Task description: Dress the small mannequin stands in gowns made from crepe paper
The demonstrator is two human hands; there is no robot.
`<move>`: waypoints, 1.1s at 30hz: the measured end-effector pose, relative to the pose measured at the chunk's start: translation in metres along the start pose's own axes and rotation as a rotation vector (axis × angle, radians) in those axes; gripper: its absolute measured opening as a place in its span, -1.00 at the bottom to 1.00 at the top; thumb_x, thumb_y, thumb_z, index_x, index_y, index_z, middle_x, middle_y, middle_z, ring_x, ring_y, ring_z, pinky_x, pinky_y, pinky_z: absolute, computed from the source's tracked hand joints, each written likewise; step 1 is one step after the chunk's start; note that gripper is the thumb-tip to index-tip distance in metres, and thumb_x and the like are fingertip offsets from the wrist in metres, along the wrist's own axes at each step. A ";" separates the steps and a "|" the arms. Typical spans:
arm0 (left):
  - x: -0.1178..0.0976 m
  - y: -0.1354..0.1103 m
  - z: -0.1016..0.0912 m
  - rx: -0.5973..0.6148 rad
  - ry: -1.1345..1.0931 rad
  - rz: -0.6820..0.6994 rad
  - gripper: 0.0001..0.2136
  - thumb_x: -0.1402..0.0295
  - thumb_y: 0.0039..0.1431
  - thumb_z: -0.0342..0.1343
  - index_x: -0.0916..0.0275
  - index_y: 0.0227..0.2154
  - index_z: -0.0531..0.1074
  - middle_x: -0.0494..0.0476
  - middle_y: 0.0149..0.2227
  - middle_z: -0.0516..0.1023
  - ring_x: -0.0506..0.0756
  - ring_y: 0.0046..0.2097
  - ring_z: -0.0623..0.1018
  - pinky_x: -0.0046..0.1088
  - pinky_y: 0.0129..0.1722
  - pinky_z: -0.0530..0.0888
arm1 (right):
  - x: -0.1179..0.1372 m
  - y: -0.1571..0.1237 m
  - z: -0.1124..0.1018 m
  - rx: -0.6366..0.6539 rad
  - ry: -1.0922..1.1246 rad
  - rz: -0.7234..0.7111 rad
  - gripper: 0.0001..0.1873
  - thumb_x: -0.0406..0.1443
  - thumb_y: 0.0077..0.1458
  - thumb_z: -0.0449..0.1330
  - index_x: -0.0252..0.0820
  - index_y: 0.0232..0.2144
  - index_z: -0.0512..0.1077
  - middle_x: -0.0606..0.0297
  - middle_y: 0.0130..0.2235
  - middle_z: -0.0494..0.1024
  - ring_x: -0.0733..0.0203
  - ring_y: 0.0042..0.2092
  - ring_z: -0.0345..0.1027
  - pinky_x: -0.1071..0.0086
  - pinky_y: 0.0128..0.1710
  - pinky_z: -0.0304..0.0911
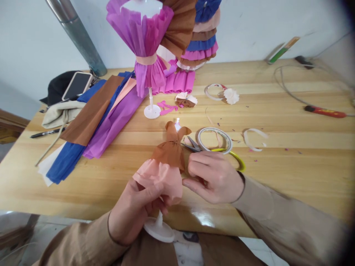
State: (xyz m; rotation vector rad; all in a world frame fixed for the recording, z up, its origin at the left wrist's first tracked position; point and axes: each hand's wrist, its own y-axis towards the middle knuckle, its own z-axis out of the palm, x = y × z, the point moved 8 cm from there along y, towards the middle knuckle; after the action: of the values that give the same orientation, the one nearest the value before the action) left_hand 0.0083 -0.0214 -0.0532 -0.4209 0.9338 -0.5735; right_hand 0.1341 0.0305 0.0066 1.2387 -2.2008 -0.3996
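Note:
My left hand (135, 207) is closed on the pink crepe-paper skirt (163, 177) of a small dress form, thumb on top and fingers underneath. The form tilts away from me, its white round base (159, 229) at my front. Its brown crepe-paper bodice and overskirt (170, 151) are tied at the waist with dark thread. Just right of the pink skirt, my right hand (213, 177) is curled with its fingertips together; what they pinch, if anything, is hidden. Scissors with yellow handles (240, 160) lie beyond that hand, partly covered by it, against a tape roll (200, 138).
A larger purple paper dress (149, 74) stands at the back, beside a tiered paper dress (201, 46). Crepe-paper sheets (88, 114), a phone (77, 85) and a pen (47, 133) lie left. A glue gun (324, 111), white paper flower (231, 96) and tape strip (252, 147) are right.

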 end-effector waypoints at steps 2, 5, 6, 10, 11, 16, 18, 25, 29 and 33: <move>0.001 0.000 -0.001 -0.016 0.039 -0.010 -0.67 0.21 -0.04 0.37 0.31 -0.33 0.44 0.05 -0.53 0.48 -0.05 -0.49 0.45 -0.64 -0.57 0.41 | 0.000 0.000 0.001 0.004 -0.018 -0.007 -0.61 -0.23 0.23 0.03 -0.14 -0.64 0.23 0.36 -0.59 0.22 0.29 -0.54 0.01 0.34 -0.54 -0.03; 0.005 0.001 -0.005 -0.033 0.106 -0.035 -0.62 0.09 -0.06 0.36 0.30 -0.41 0.40 0.02 -0.60 0.44 -0.09 -0.61 0.36 -0.65 -0.65 0.29 | 0.000 0.000 0.001 0.002 -0.029 -0.002 -0.60 -0.25 0.23 0.02 -0.14 -0.65 0.23 0.36 -0.59 0.22 0.29 -0.54 0.01 0.34 -0.53 -0.03; 0.008 0.002 -0.007 -0.035 0.129 -0.042 -0.61 0.06 -0.05 0.34 0.30 -0.45 0.38 -0.01 -0.64 0.41 -0.11 -0.65 0.31 -0.66 -0.68 0.23 | 0.000 0.000 0.001 -0.001 -0.028 0.001 -0.61 -0.26 0.23 0.03 -0.14 -0.66 0.23 0.36 -0.59 0.22 0.29 -0.54 0.01 0.34 -0.53 -0.03; 0.006 0.001 -0.017 -0.089 0.199 0.055 -0.64 0.09 -0.03 0.34 0.29 -0.45 0.40 -0.06 -0.67 0.35 -0.12 -0.63 0.29 -0.66 -0.62 0.23 | -0.002 -0.001 -0.001 -0.015 -0.002 0.024 -0.62 -0.27 0.21 0.06 -0.15 -0.65 0.25 0.37 -0.59 0.21 0.30 -0.54 0.01 0.35 -0.55 -0.04; 0.004 0.000 -0.018 -0.098 0.217 0.091 -0.66 0.12 -0.05 0.35 0.29 -0.42 0.43 -0.03 -0.62 0.41 -0.09 -0.55 0.38 -0.64 -0.54 0.32 | -0.002 -0.001 -0.001 -0.015 0.008 0.029 -0.62 -0.27 0.21 0.07 -0.16 -0.65 0.24 0.38 -0.59 0.20 0.30 -0.54 0.00 0.35 -0.55 -0.04; 0.002 -0.008 -0.028 -0.135 0.405 0.088 -0.62 0.11 -0.17 0.39 0.32 -0.46 0.44 0.09 -0.49 0.48 0.05 -0.36 0.49 -0.48 -0.33 0.44 | -0.001 -0.002 -0.001 -0.016 0.044 0.038 -0.62 -0.28 0.20 0.08 -0.17 -0.66 0.25 0.38 -0.59 0.19 0.31 -0.54 -0.01 0.35 -0.55 -0.05; 0.002 -0.011 -0.036 -0.195 0.526 0.062 -0.62 0.12 -0.20 0.38 0.32 -0.54 0.39 0.04 -0.55 0.41 0.00 -0.45 0.41 -0.53 -0.46 0.36 | -0.002 -0.002 0.000 -0.016 0.058 0.043 -0.62 -0.28 0.19 0.10 -0.17 -0.66 0.25 0.39 -0.59 0.18 0.31 -0.54 -0.01 0.35 -0.55 -0.06; 0.009 -0.006 -0.034 -0.178 0.725 -0.033 -0.82 0.39 -0.18 0.27 0.28 -0.61 0.34 -0.06 -0.63 0.30 -0.10 -0.57 0.24 -0.58 -0.59 0.14 | -0.006 -0.003 0.003 0.000 0.144 0.081 -0.63 -0.28 0.19 0.12 -0.17 -0.65 0.22 0.43 -0.59 0.14 0.34 -0.55 -0.02 0.38 -0.56 -0.09; 0.018 -0.002 -0.025 -0.073 0.688 -0.116 -0.86 0.47 -0.18 0.22 0.28 -0.63 0.32 -0.06 -0.63 0.29 -0.10 -0.57 0.25 -0.58 -0.59 0.15 | -0.006 -0.003 0.002 0.009 0.176 0.084 -0.63 -0.29 0.19 0.12 -0.16 -0.65 0.21 0.42 -0.59 0.13 0.34 -0.55 -0.02 0.38 -0.55 -0.11; 0.008 0.000 -0.021 -0.106 0.522 0.061 -0.80 0.53 -0.24 0.25 0.25 -0.46 0.44 -0.04 -0.57 0.37 -0.02 -0.49 0.36 -0.53 -0.49 0.28 | -0.008 -0.004 -0.002 -0.037 0.239 0.095 -0.65 -0.30 0.19 0.10 -0.15 -0.63 0.18 0.42 -0.59 0.14 0.34 -0.55 -0.02 0.37 -0.55 -0.11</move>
State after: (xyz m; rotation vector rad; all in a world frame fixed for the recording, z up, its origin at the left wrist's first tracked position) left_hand -0.0053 -0.0287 -0.0693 -0.3404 1.4765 -0.5911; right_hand 0.1411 0.0350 0.0037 1.0966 -2.0298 -0.2387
